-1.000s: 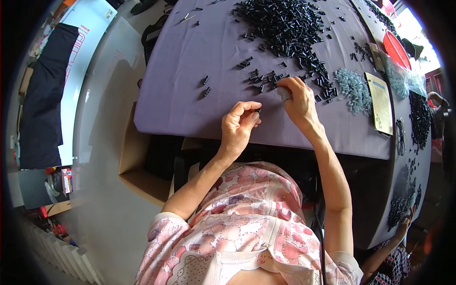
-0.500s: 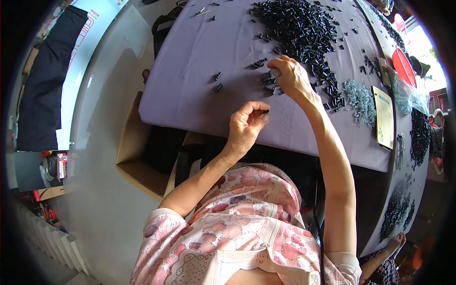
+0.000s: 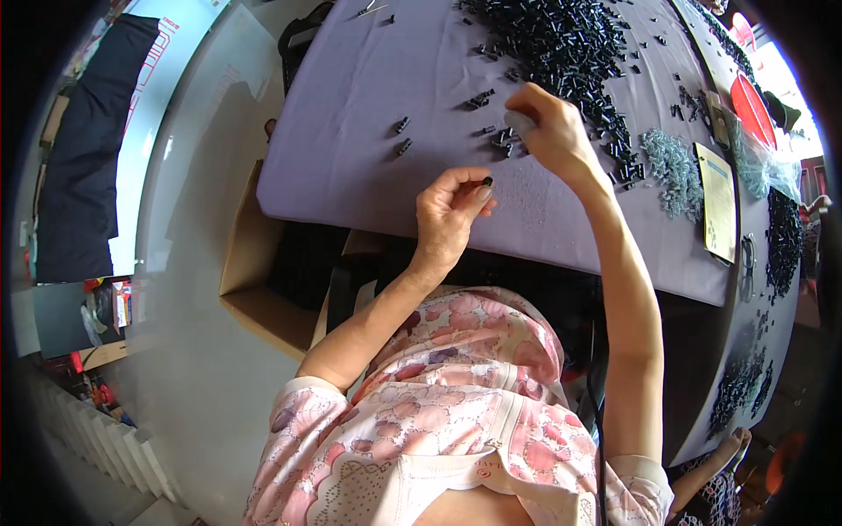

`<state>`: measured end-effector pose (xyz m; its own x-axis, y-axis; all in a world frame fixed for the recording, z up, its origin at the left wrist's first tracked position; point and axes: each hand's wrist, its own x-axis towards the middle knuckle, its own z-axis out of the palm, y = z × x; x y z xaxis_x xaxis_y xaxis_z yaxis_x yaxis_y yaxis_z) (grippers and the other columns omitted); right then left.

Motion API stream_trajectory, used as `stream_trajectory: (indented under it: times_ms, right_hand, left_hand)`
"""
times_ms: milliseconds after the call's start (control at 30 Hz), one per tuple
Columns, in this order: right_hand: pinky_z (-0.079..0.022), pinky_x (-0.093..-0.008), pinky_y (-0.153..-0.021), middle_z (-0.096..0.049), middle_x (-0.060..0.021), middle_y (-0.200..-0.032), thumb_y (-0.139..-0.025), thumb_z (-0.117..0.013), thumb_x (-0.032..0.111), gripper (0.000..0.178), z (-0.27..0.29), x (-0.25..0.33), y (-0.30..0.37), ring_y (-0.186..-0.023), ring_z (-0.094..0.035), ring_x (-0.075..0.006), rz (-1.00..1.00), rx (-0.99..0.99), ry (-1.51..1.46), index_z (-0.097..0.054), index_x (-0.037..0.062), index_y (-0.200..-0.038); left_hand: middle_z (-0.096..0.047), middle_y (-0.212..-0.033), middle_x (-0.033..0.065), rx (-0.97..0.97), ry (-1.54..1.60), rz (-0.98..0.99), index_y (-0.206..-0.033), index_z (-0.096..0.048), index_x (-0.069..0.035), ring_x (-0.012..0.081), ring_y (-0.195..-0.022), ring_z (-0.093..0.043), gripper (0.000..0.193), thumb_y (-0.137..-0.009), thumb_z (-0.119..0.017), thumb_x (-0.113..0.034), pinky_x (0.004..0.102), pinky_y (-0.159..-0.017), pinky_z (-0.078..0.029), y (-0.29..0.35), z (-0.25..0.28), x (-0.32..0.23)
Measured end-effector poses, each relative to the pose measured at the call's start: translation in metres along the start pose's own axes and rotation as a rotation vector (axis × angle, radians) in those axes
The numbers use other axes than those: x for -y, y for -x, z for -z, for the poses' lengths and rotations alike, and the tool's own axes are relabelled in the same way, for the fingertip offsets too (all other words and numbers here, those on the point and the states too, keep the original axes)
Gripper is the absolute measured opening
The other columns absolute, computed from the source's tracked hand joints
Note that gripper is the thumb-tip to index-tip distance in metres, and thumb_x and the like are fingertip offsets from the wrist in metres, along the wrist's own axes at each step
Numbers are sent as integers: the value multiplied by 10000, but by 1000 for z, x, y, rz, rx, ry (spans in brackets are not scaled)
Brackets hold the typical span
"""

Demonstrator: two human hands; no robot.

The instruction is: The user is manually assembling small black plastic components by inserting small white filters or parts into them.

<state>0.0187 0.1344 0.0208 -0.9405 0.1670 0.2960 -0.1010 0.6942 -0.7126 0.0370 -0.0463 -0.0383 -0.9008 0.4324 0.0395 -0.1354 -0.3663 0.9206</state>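
My left hand [image 3: 449, 210] is closed in a pinch above the near edge of the table. Between its thumb and forefinger sits a small black tubular piece [image 3: 488, 181], its end showing. Farther right, my right hand [image 3: 557, 131] is curled, with a greyish clump [image 3: 519, 121] at its fingertips; motion blur hides what the clump is made of. Just left of and below that hand lie a few loose black pieces [image 3: 503, 140]. Beyond it spreads a large heap of small black tubular pieces [image 3: 561, 48].
The table has a lilac cloth [image 3: 351, 167]. On the right are a pile of small pale-grey clear pieces [image 3: 674, 171], a yellowish pad [image 3: 717, 202], eyeglasses [image 3: 747, 263] and a red basin [image 3: 752, 114]. A cardboard box [image 3: 246, 254] stands below the left edge. Another person's hand [image 3: 732, 445] shows lower right.
My right hand has lifted off the loose black pieces and moved slightly up and right with the greyish clump. My left hand still pinches its black piece, now turned a little more upward.
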Motion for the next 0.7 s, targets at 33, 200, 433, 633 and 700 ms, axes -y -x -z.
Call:
stream_trajectory:
  times_ms: [33, 200, 433, 633, 700]
  right_hand:
    - [-502, -284, -676, -665, -128, -814, -743, -639, -9, 143, 5, 13, 11, -739, -654, -209, -60, 12, -39, -615, 10, -882]
    - [-464, -218, -737, -640, -26, -859, -784, -618, -76, 151, 4, 10, 80, -806, -591, -83, -202, -12, -570, -611, -7, -918]
    - [-444, -234, -829, -617, -65, -946, -681, -451, -254, 365, 15, 18, 109, -900, -583, -138, -58, -97, -711, -598, -26, -926]
    - [-458, -236, -800, -624, -92, -926, -649, -454, -255, 375, 26, 12, 116, -891, -592, -149, -46, -123, -598, -604, -26, -905]
    - [-462, -238, -792, -626, -92, -919, -648, -466, -248, 366, 30, 11, 118, -882, -596, -151, -48, -132, -590, -607, -23, -899]
  left_hand:
    - [-634, -853, 61, -5, -4, 1, -1010, -600, 8, 109, -687, -602, 167, -842, -601, 8, 235, -620, -503, 2, 2, -1]
    - [-646, -875, 77, 35, 3, 82, -1031, -608, 6, 116, -695, -600, 177, -857, -584, -9, 239, -635, -497, 7, -7, -10]
    - [-642, -876, 83, 171, 2, 134, -1047, -586, 10, 126, -702, -610, 190, -857, -575, 4, 249, -648, -506, 14, -33, -23]
    - [-632, -864, 74, 251, -38, 148, -1012, -576, 5, 130, -700, -612, 163, -850, -575, 25, 248, -646, -507, 12, -41, -29]
    - [-632, -859, 72, 278, -58, 152, -997, -579, 4, 128, -701, -613, 150, -849, -576, 26, 246, -642, -505, 11, -45, -31]
